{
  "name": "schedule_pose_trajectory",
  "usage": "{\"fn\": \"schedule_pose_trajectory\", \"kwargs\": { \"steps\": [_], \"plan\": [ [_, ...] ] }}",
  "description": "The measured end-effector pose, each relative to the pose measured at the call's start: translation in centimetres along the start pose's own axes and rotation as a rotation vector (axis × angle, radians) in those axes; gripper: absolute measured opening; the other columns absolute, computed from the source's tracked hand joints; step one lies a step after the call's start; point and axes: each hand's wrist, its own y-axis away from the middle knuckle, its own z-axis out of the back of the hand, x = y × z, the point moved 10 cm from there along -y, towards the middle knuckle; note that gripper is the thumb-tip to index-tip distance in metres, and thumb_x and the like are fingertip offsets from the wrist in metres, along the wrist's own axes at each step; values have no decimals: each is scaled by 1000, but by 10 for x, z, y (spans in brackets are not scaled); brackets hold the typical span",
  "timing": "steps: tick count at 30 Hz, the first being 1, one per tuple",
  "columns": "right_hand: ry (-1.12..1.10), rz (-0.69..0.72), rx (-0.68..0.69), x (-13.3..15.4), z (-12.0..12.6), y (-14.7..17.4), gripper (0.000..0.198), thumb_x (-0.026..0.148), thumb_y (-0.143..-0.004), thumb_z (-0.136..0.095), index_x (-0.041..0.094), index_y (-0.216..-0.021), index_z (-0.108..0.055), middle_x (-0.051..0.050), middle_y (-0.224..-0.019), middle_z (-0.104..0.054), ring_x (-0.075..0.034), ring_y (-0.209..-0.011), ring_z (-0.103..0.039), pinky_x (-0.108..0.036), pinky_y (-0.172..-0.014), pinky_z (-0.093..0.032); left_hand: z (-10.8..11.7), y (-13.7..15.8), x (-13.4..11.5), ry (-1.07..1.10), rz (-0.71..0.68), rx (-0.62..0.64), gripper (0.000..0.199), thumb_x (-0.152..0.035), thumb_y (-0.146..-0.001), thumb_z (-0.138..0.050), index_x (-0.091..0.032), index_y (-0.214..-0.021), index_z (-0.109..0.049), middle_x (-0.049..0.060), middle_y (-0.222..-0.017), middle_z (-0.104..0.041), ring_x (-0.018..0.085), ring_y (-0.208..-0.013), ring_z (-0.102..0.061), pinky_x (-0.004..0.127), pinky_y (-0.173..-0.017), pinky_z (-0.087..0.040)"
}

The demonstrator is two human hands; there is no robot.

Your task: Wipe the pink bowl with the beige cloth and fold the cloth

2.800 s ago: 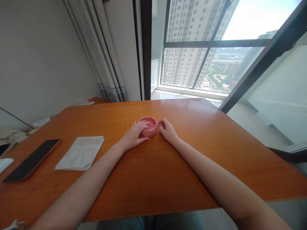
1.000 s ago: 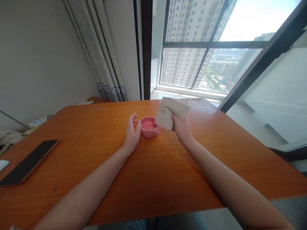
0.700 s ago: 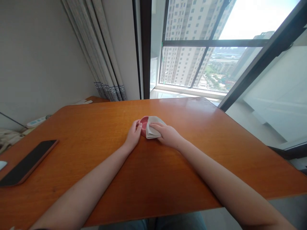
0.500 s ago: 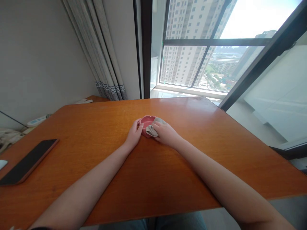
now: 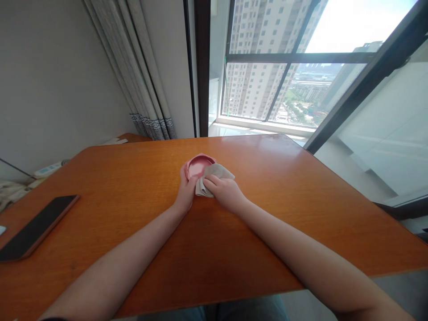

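A small pink bowl [image 5: 197, 166] is tilted toward me above the middle of the wooden table [image 5: 143, 178]. My left hand [image 5: 185, 189] grips its left side, thumb at the near edge and fingers round the outside. In my right hand [image 5: 225, 189] is a grey-beige cloth [image 5: 219, 170], pressed to the bowl's right near rim. The cloth covers that part of the rim and hangs down in a fold between my hands. The bowl's underside is hidden.
On the left of the table lies a long dark mat with a reddish edge [image 5: 38, 227], a white object [image 5: 2, 229] beside it. Behind the left edge are a power strip [image 5: 50, 168] and crumpled fabric [image 5: 13, 191]. Curtains [image 5: 147, 89] and a large window [image 5: 267, 89] stand beyond the table.
The bowl has tipped up toward me and shifted slightly left with my left hand. My right hand has moved a little left and nearer, and more of the cloth shows spread over the rim.
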Motion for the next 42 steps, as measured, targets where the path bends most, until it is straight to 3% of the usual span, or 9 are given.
{"fn": "schedule_pose_trajectory", "kwargs": {
  "steps": [6, 11, 18, 21, 27, 31, 35, 39, 42],
  "plan": [
    [-81, 44, -17, -26, -4, 3, 32, 18, -94, -35, 24, -116, -58, -7, -121, -60, -13, -72, -57, -28, -59, -33, 9, -9, -30, -181, -225, 73, 66, -12, -70, -49, -18, -134, -34, 9, -142, -38, 23, -133, -35, 36, -113, -25],
    [-85, -15, 56, -38, -11, 2, 28, 16, -92, -38, 22, -100, -64, -8, -105, -65, -13, -73, -57, -27, -58, -34, -3, -4, -36, -340, -314, 207, 72, -15, -72, -54, -19, -139, -29, 10, -145, -35, 25, -135, -32, 42, -114, -21],
    [-67, 19, 29, -16, -11, 1, 28, 16, -93, -36, 19, -99, -63, -6, -98, -66, -13, -74, -57, -26, -62, -35, 8, 4, -31, -184, -178, -24, 71, -29, -79, -57, -20, -141, -24, 11, -149, -27, 25, -138, -27, 40, -114, -22],
    [-145, -24, 0, -14, -12, 2, 25, 17, -91, -41, 20, -103, -63, -5, -100, -66, -14, -76, -58, -26, -65, -39, 7, 3, -26, -187, -145, -15, 69, -26, -76, -58, -20, -139, -29, 11, -147, -32, 25, -136, -30, 40, -114, -23],
    [-167, 115, 8, -23, -9, 5, 26, 17, -91, -44, 23, -110, -60, -5, -118, -62, -17, -96, -57, -28, -74, -41, 4, -4, -28, -268, -223, 81, 70, -12, -71, -52, -20, -138, -34, 8, -146, -36, 24, -136, -31, 40, -115, -20],
    [-55, 68, 56, -34, -13, 5, 23, 15, -91, -42, 23, -101, -62, -4, -109, -64, -15, -84, -57, -28, -63, -37, -1, -1, -36, -299, -261, 134, 69, -15, -73, -55, -21, -138, -35, 8, -146, -36, 25, -137, -30, 41, -115, -20],
    [-37, 49, 41, -29, -11, 3, 23, 16, -91, -41, 21, -90, -62, -4, -93, -64, -15, -76, -54, -28, -62, -35, -2, 4, -35, -157, -188, 60, 69, -31, -80, -57, -21, -141, -26, 11, -148, -33, 25, -134, -36, 42, -111, -29],
    [-162, -121, -32, -29, -5, 3, 17, 17, -89, -45, 20, -93, -61, -4, -95, -63, -15, -76, -53, -26, -63, -37, -14, 14, -23, 30, -87, 55, 83, -37, -80, -59, -27, -144, -7, 10, -151, -25, 23, -133, -38, 39, -108, -36],
    [-308, -184, -25, -20, -9, 4, 14, 17, -85, -51, 20, -96, -60, -3, -94, -62, -14, -75, -54, -24, -64, -40, -8, 18, -13, -4, -39, -31, 77, -37, -81, -58, -26, -143, -15, 9, -152, -23, 23, -137, -29, 38, -113, -27]
  ]
}}
